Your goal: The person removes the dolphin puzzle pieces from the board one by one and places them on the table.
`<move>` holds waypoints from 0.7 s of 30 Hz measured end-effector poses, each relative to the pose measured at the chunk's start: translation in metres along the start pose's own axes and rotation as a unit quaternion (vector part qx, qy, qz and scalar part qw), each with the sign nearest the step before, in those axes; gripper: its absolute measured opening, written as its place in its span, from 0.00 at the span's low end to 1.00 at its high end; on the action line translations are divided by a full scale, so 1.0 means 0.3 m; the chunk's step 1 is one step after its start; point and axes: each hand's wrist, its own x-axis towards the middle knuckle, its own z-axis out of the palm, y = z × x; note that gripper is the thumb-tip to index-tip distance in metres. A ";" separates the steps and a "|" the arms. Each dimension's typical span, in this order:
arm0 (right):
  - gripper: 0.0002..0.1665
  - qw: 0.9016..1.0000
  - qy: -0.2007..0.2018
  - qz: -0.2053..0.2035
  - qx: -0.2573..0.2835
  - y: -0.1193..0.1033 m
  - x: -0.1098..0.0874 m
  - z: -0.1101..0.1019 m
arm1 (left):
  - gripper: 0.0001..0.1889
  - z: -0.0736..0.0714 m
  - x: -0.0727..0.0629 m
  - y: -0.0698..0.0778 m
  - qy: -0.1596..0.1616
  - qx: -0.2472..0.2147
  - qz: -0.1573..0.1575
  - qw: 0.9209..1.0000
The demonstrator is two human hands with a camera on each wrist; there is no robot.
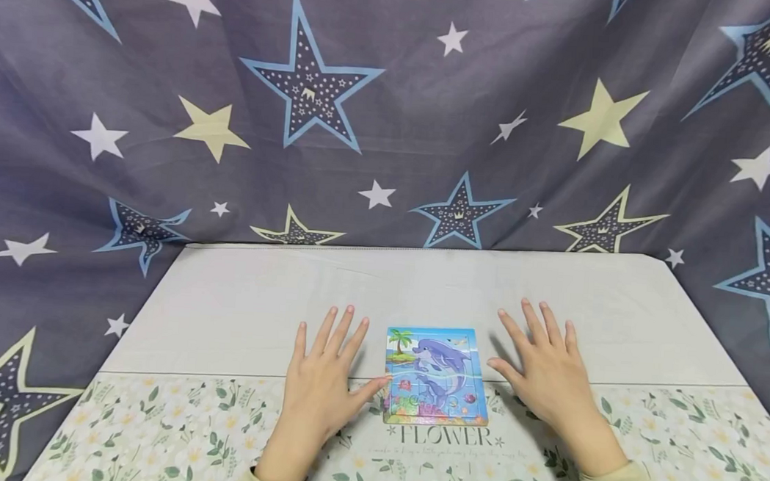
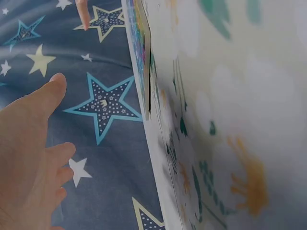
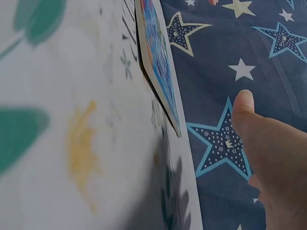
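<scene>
While the bare left hand (image 1: pixel 320 384) and right hand (image 1: pixel 546 377) spread their fingers, the square blue dolphin puzzle (image 1: pixel 438 377) seemed light, stiff, best gripped by side edges.

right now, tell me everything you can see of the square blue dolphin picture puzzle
The square blue dolphin picture puzzle is a thin board, seemingly wood or card, with a pale edge. Purple dolphins, a green palm and colourful coral are printed on it; seams show and no gap is visible. It lies flat on the white floral-patterned table cover between the bare left hand and bare right hand, just beyond dark FLOWER lettering. Neither appears to touch it.
</scene>
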 end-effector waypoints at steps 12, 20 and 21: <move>0.45 1.000 -0.017 -0.021 0.005 -0.056 0.045 0.022 | 0.46 0.020 0.025 -0.020 -0.037 -0.038 0.035 0.998; 0.46 0.999 -0.019 -0.035 0.009 -0.089 0.066 0.040 | 0.47 0.037 0.050 -0.033 -0.052 -0.045 0.058 0.996; 0.46 0.999 -0.021 -0.036 0.010 -0.094 0.068 0.041 | 0.47 0.040 0.053 -0.034 -0.054 -0.048 0.059 0.996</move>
